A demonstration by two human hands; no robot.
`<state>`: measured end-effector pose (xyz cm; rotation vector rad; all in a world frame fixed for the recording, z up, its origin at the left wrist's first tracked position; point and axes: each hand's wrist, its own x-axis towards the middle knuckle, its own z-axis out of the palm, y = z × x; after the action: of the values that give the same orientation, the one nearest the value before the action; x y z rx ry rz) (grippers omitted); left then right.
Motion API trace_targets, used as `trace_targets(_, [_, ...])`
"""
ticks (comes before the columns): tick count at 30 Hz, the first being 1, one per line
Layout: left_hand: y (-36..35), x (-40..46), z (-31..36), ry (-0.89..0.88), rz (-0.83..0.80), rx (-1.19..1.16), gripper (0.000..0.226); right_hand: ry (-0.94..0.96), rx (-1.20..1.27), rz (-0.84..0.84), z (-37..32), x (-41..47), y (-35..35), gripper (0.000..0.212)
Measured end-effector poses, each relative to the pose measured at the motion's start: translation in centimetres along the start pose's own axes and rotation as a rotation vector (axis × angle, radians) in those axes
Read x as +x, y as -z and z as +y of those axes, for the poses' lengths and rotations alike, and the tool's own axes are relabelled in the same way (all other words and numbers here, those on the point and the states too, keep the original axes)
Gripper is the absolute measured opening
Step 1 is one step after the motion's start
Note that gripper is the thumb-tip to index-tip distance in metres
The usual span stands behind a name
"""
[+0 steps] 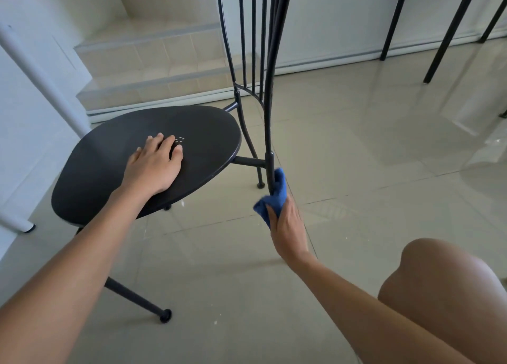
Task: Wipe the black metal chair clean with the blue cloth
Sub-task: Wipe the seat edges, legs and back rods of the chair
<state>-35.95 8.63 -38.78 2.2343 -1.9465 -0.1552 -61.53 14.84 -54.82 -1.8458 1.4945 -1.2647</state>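
The black metal chair (208,144) stands on the tiled floor, its round seat to the left and its thin back rods rising at centre. My left hand (153,166) lies flat on the seat, fingers apart, holding nothing. My right hand (288,226) grips the blue cloth (274,196), which is wrapped around the lower part of the chair's rear leg, below the seat. The leg's bottom end is hidden behind the cloth and hand.
Tiled steps (153,61) rise behind the chair. A white pole (35,70) slants at the left. Black table legs (450,31) stand at the upper right. My bare knee (450,295) is at the lower right. Glossy floor tiles (384,157) spread to the right.
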Motion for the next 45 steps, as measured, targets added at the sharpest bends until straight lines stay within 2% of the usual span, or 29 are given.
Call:
trace_targets(2, [0.0,0.0,0.0,-0.003,0.002,-0.004,0.054,-0.138,-0.062,-0.034,4.6,-2.4,-1.7,0.011])
trace_targets(4, [0.0,0.1,0.0,-0.009,0.005,0.005,0.055,-0.241,-0.086,-0.053,7.8,-4.0,-2.8,0.013])
trace_targets(5, [0.0,0.1,-0.1,-0.012,0.004,0.01,0.055,-0.278,-0.06,-0.062,8.4,-4.0,-3.0,0.021])
trace_targets(7, [0.1,0.2,-0.1,-0.012,-0.003,0.011,0.055,-0.303,0.007,-0.05,7.7,-3.3,-2.9,0.053])
trace_targets(9, [0.1,0.3,-0.1,-0.01,0.001,0.018,0.055,-0.25,0.068,-0.02,5.9,-1.7,-2.7,0.061])
trace_targets(14, [-0.2,0.6,-0.2,-0.003,0.004,0.027,0.055,-0.076,0.041,0.147,1.3,0.7,-2.3,0.057])
trace_targets(16, [-0.2,0.7,-0.2,-0.005,0.006,0.027,0.055,-0.053,-0.011,0.185,1.7,0.5,-2.9,0.054])
trace_targets(19, [-0.2,0.7,-0.2,-0.004,0.011,0.029,0.054,-0.127,-0.062,0.151,4.5,-1.2,-3.8,0.042])
trace_targets(22, [-0.2,0.7,-0.2,0.0,0.008,0.028,0.054,-0.269,0.014,0.1,7.9,-4.9,-4.3,0.021])
trace_targets(24, [-0.2,0.6,-0.2,-0.004,0.013,0.025,0.054,-0.375,0.1,0.096,9.7,-6.8,-4.9,0.022])
trace_targets(27, [0.0,0.5,0.1,0.008,0.015,0.022,0.053,-0.429,0.177,0.091,10.3,-7.0,-5.5,0.036])
trace_targets(29, [0.0,0.6,0.0,0.01,0.012,0.03,0.053,-0.381,0.186,0.099,9.0,-5.8,-5.1,0.038])
trace_targets(33, [-0.1,0.9,-0.3,0.012,0.026,0.029,0.054,-0.111,0.032,0.197,3.3,-0.9,-3.2,0.037])
trace_targets(35, [-0.3,1.1,-0.3,0.021,0.023,0.036,0.054,-0.09,0.014,0.19,2.2,0.7,-3.2,0.032])
trace_targets(38, [-0.5,1.3,-0.4,0.026,0.023,0.041,0.055,-0.089,-0.038,0.205,4.2,0.2,-3.6,0.033])
trace_targets(41, [-0.6,1.5,-0.5,0.026,0.02,0.051,0.055,-0.155,-0.019,0.264,6.8,-2.1,-4.7,0.028])
trace_targets(45, [-0.5,1.2,-0.3,0.034,0.026,0.048,0.055,-0.366,0.184,0.164,11.4,-6.4,-6.8,0.034])
